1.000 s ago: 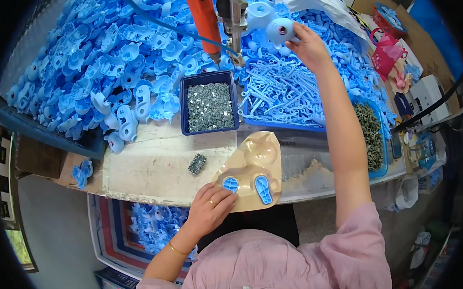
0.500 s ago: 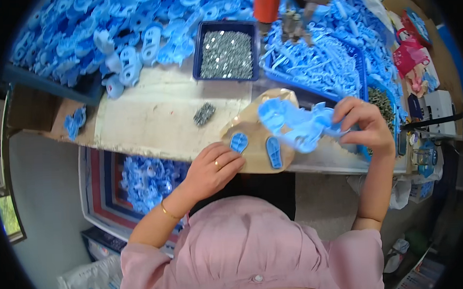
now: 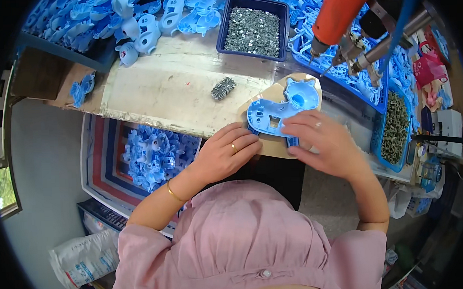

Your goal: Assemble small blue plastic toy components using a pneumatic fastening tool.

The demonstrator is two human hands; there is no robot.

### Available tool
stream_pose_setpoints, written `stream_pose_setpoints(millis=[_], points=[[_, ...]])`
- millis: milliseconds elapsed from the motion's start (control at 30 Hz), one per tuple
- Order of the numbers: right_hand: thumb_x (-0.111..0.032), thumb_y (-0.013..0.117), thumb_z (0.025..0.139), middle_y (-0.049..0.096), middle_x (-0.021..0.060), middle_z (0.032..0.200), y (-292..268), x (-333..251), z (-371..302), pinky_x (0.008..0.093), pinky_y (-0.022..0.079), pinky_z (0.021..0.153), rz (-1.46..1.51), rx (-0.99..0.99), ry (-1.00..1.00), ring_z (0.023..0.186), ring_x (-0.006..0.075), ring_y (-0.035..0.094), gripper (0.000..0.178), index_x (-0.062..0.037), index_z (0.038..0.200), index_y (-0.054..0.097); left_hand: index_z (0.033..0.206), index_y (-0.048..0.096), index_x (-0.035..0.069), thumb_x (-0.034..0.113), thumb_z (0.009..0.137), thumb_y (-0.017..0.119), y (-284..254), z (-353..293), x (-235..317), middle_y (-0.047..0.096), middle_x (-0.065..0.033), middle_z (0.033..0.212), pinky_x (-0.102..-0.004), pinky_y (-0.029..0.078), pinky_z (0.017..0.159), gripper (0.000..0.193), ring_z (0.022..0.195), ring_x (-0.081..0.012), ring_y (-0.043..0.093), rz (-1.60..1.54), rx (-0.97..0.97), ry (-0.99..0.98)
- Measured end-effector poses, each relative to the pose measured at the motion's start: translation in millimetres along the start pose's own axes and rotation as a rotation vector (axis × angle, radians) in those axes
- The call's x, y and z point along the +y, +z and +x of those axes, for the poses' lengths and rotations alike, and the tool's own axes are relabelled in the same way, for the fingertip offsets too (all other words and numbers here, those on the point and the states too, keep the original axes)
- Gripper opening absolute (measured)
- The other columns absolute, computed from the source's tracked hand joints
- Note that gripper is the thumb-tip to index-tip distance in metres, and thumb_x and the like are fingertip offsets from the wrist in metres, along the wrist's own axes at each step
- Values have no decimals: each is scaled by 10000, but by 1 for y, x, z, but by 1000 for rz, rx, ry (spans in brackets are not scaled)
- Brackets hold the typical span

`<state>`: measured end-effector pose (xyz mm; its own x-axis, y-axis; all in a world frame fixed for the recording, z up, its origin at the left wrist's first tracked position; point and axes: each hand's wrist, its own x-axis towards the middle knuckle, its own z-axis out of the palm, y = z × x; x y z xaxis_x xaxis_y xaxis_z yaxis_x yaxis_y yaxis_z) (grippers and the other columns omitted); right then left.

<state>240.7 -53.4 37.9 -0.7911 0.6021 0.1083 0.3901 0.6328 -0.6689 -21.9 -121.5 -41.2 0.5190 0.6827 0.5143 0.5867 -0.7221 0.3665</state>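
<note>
Resting palm down, the left hand [image 3: 229, 151] was laid at the near left edge of a tan mould [image 3: 275, 149], its fingers slightly bent and set close together. The right hand [image 3: 327, 146] was held over the mould's right side, the fingers curved and the thumb parted from them. Whether anything was gripped by either hand could not be told. A blue shell [image 3: 279, 111] was seated, hollow side up, on the mould between the two hands; its left end was placed just beyond the left fingertips, and its lower right edge was partly covered by the right fingers.

Farther off, a clump of metal pieces [image 3: 223, 88] was left on the pale table [image 3: 161, 80]. Beyond it, small metal parts were held in a navy tray [image 3: 253, 54], and an orange power tool [image 3: 339, 16] was hung over a blue basket [image 3: 350, 93]. Blue shells were heaped at the far left.
</note>
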Motion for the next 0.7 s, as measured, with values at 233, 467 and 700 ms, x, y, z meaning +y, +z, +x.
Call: stream_pose_setpoints(millis=[233, 467, 700], points=[[-35, 676, 762, 668, 12, 1189, 30, -3, -1, 347, 551, 819, -475, -105, -21, 987, 226, 626, 514, -83, 1272, 635, 1034, 698, 79, 72, 769, 754, 1, 1, -3, 676, -35, 1051, -418, 530, 975, 271, 987, -227, 667, 26, -14, -2], [-63, 651, 783, 669, 16, 1083, 32, -4, 8, 344, 541, 793, -539, -204, 19, 912, 230, 598, 441, -61, 1224, 653, 1041, 702, 89, 60, 782, 757, 1, 1, -5, 686, -37, 1056, -423, 535, 965, 266, 972, -239, 667, -4, 14, -28], [-54, 644, 795, 683, 34, 1066, 33, 1, 2, 343, 539, 803, -554, -203, 50, 940, 237, 616, 413, -57, 1208, 663, 1050, 685, 71, 88, 794, 712, 3, 3, -5, 674, -53, 1053, -419, 517, 989, 258, 994, -244, 653, -29, -11, -7]])
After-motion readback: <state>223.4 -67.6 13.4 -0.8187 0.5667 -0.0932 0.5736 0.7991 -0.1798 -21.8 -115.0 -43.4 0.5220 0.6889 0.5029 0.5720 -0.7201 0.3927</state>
